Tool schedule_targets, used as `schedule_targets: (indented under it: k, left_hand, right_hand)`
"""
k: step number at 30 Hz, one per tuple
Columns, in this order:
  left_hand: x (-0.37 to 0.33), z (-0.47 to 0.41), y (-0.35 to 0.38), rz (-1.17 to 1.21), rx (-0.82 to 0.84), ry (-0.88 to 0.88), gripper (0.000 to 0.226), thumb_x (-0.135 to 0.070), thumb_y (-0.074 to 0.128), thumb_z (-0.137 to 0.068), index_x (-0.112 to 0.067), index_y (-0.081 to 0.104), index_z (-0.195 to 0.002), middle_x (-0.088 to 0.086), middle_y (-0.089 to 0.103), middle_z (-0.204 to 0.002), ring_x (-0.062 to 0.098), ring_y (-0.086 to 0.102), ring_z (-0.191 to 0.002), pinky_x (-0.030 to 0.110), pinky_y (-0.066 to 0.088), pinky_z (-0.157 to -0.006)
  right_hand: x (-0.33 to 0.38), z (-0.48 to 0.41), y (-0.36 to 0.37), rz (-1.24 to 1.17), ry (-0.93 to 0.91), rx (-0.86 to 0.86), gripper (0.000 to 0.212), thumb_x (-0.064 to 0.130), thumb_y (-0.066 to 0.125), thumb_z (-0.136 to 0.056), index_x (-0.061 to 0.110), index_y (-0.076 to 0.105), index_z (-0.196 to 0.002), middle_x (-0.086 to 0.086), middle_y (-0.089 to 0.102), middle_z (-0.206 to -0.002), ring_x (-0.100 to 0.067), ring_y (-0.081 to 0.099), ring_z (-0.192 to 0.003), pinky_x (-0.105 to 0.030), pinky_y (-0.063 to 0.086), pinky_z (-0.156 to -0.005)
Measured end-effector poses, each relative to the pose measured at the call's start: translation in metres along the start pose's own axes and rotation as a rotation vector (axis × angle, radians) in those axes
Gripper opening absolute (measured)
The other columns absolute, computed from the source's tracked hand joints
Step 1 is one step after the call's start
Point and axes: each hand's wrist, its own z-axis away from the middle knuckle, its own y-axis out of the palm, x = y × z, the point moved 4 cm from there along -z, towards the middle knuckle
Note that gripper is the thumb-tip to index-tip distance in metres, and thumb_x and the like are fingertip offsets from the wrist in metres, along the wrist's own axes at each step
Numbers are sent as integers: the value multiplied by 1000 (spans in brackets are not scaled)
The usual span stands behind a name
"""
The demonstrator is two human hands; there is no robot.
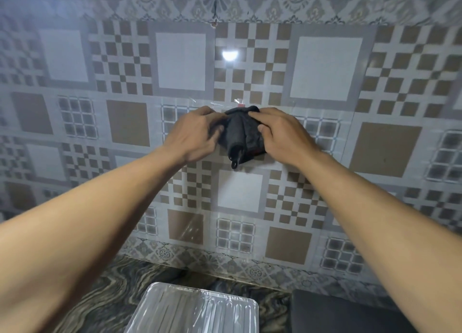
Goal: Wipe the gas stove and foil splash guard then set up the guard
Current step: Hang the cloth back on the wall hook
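Head view: both bare forearms reach up and forward to a patterned tile wall (180, 60), the landmark for what follows.
Cloth: a dark grey cloth (241, 135) is bunched against the wall at mid-height, between the two hands; its long axis runs roughly up and down, and a small hanging loop (235, 163) points downward from its lower end.
Left hand: the left hand (197, 132) has its fingers curled onto the cloth's left edge, pinching the fabric.
Right hand: the right hand (280, 132) lies over the cloth's right side, fingers bent and pressing it to the wall.
Tape: a strip of clear tape (212, 103) and a small pink tab (241, 105) sit on the wall just above the cloth.
Foil splash guard: the ribbed silver foil splash guard (195, 310) lies flat on the marbled countertop (100, 295) below the wall, its ribs running away from the wall; its near part is cut off by the frame.
Gas stove: a dark slab (337, 312) at the lower right, beside the foil, is mostly cropped; whether it is the gas stove is unclear.
Glare: a bright light reflection (229, 55) sits on the wall above the hands.
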Motion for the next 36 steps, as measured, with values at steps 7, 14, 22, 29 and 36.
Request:
schedule_targets:
  k: [7, 14, 22, 29, 36]
  left_hand:
    - [-7, 6, -15, -20, 32, -68, 37, -35, 51, -96, -19, 50, -128, 11, 62, -124, 32, 61, -105, 38, 46, -81]
    - [-26, 38, -43, 5, 48, -122, 47, -41, 50, -96, -15, 53, -135, 10, 60, -133, 31, 57, -118, 44, 48, -96]
    - [-45, 138, -75, 65, 224, -328, 52, -42, 56, -89, -8, 63, -127, 14, 69, -121, 33, 63, -111, 43, 52, -92]
    - [-45, 283, -84, 55, 445, -610, 50, -48, 62, -83, -10, 71, -114, 14, 73, -113, 33, 66, -109, 42, 53, -93]
    - [-47, 419, -76, -33, 603, -881, 57, -59, 54, -72, -11, 69, -100, 13, 72, -104, 35, 66, -100, 42, 55, -84]
  right_hand:
    - [9, 7, -18, 11, 67, 38, 46, 10, 42, -95, 20, 57, -138, -5, 51, -146, -25, 44, -135, -30, 31, -112]
    - [39, 27, -46, 27, 101, 67, 46, 14, 48, -95, 16, 51, -141, -7, 53, -143, -28, 49, -130, -39, 40, -106]
    - [103, 82, -41, 54, 134, 298, 50, 33, 59, -92, 20, 50, -140, -5, 57, -138, -26, 54, -124, -34, 44, -95]
    - [171, 155, 18, 66, 6, 628, 69, 56, 63, -87, 16, 49, -142, -5, 52, -145, -25, 48, -133, -36, 38, -105]
    - [209, 228, 117, -27, -149, 894, 71, 59, 65, -82, 23, 48, -141, -4, 56, -141, -28, 54, -126, -45, 43, -106]
